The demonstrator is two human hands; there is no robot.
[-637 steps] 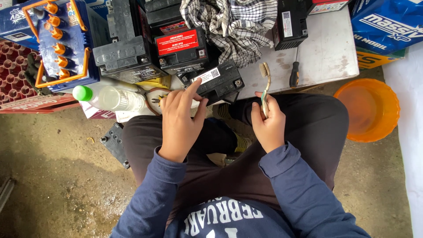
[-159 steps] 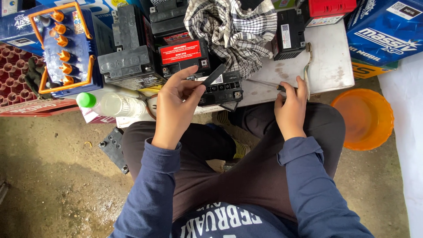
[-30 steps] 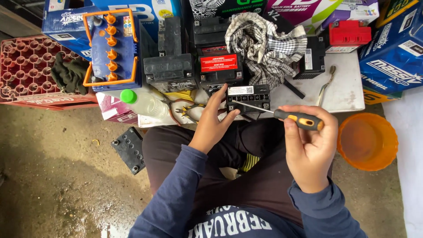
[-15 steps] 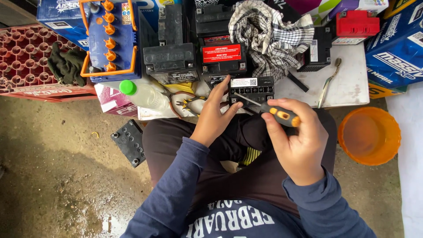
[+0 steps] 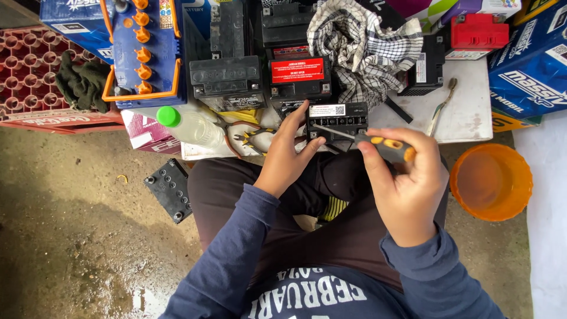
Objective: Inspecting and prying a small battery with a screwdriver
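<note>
- Head view is showing me seated at a low white board (image 5: 466, 112), with my left hand (image 5: 289, 150) steadying a small black rectangular battery with a white label (image 5: 336, 121) at the board's near edge, just above my knees.
- I am pressing the left thumb and fingers against the battery's left side, gripping it rather than lifting it.
- My right hand (image 5: 407, 177) is closing around a screwdriver with a black and orange handle (image 5: 387, 146), clenched on the handle.
- Its thin metal shaft is running up and to the left from that hand, with the tip resting on or just over the battery's top; I cannot tell whether it is touching.
- So the battery is lying ahead and to the left of my right hand, along the tool's long axis, and the left hand is the nearer one, already on it.
- Beside the left hand, yellow-handled pliers (image 5: 254, 134) and a clear plastic bottle with a green cap (image 5: 189, 124) are lying on the board.
- An orange plastic bowl (image 5: 490, 183) is sitting on the ground to my right.
</note>
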